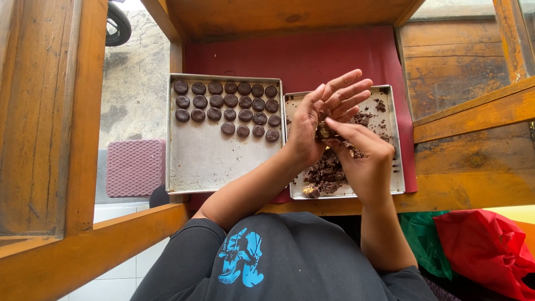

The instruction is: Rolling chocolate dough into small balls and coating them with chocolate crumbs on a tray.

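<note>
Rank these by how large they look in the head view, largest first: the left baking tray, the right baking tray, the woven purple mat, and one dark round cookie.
1. Left baking tray
2. Right baking tray, though hands cover part of it
3. Woven purple mat, which lies farther down, so unsure
4. Dark round cookie

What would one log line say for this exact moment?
left hand: open, under dough lump | right hand: pressing lump | right tray: loose dark dough | left tray: rows of dark rounds
</note>
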